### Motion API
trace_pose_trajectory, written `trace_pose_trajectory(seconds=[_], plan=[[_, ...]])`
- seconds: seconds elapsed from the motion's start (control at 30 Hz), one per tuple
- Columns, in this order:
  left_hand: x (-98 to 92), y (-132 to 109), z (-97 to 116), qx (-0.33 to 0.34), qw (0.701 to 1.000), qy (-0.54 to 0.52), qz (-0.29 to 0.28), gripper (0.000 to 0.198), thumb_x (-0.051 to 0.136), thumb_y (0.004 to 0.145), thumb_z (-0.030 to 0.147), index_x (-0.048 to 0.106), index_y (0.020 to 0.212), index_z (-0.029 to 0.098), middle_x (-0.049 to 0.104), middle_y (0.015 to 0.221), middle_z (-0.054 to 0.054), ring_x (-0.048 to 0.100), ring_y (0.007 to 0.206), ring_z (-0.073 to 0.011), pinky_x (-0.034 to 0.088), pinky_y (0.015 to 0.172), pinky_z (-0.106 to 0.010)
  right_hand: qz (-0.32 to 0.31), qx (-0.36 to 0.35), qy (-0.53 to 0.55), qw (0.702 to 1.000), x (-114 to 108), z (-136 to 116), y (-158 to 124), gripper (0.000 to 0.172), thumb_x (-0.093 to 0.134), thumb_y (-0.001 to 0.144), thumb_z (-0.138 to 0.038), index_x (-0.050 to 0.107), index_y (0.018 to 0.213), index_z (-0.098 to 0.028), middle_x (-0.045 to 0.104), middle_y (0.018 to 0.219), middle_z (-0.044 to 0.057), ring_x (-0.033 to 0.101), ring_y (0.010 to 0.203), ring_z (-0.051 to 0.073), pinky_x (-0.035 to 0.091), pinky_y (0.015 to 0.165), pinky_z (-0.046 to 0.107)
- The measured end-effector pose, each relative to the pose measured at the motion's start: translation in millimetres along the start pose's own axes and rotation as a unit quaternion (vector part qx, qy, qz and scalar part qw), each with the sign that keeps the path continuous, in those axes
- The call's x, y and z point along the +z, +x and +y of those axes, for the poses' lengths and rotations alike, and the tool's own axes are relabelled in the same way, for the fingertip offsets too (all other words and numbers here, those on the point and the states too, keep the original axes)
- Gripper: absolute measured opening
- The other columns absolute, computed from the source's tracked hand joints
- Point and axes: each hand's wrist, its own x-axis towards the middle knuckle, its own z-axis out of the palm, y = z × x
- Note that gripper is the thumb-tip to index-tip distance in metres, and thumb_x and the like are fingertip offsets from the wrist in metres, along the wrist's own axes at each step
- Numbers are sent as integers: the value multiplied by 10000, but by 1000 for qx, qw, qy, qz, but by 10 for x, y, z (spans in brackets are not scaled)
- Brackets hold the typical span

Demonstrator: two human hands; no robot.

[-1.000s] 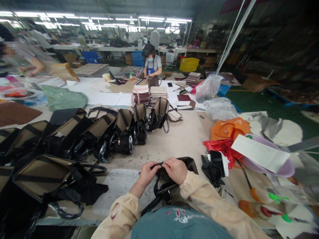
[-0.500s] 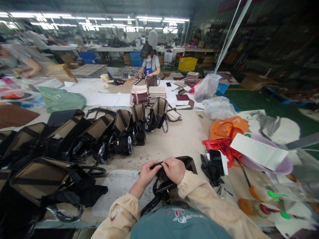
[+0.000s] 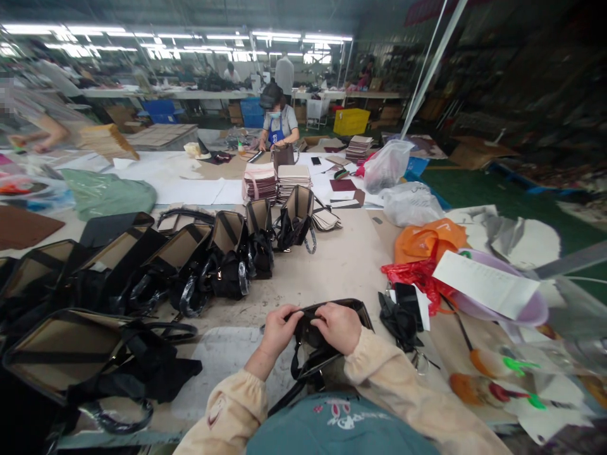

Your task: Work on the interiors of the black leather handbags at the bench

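Observation:
A black bag (image 3: 358, 309) lies open at the table's front, close to my body, its dark inside facing up. My left hand (image 3: 281, 328) pinches the bag's upper edge at its left part. On the same edge, a little to the right, my right hand (image 3: 339, 325) has its thumb and fingers closed on the rim. Both hands wear cream sleeves. A dark strap hangs from the bag toward my lap. Black bags with tan insides (image 3: 66, 347) stand in a row at the left, with plastic-wrapped handles.
Right of the bag lie black pieces (image 3: 401, 316), a red plastic bag (image 3: 420, 278), a purple basin (image 3: 533, 309) and orange-based brushes or bottles (image 3: 488, 364). Stacked panels (image 3: 294, 180) stand farther back. A person in a blue apron (image 3: 275, 131) works across the table; another leans in at the left.
My hands have moved apart along the bag's edge, the right one shifting right. The whole view has shifted slightly, and the person at the left has moved.

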Motion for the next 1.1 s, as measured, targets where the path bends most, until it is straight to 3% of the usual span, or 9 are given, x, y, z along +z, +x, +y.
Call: trace_pose_trajectory(seconds=[0.43, 0.87, 1.1], plan=[[-32, 38, 34, 27, 998, 55, -29, 211, 492, 795, 343, 601, 729, 175, 581, 648, 14, 525, 631, -118, 413, 606, -208, 31, 65, -22, 997, -1, 173, 2, 247, 450, 868, -356, 609, 751, -208, 628, 771, 25, 567, 747, 150, 357, 616, 239], [-4, 45, -54, 9, 999, 40, -20, 196, 519, 783, 345, 608, 760, 172, 598, 653, 13, 545, 630, -120, 436, 598, -216, 40, 61, -19, 997, 14, 193, 2, 259, 442, 877, -362, 599, 747, -201, 619, 763, 15, 560, 752, 137, 343, 638, 239], [7, 37, -120, 24, 1000, 6, -8, 240, 548, 778, 339, 655, 938, 195, 673, 922, -39, 606, 862, -163, 469, 807, -288, 52, 57, -39, 996, 21, 191, 0, 281, 419, 889, -372, 587, 742, -202, 612, 755, 9, 559, 739, 135, 329, 615, 242]])
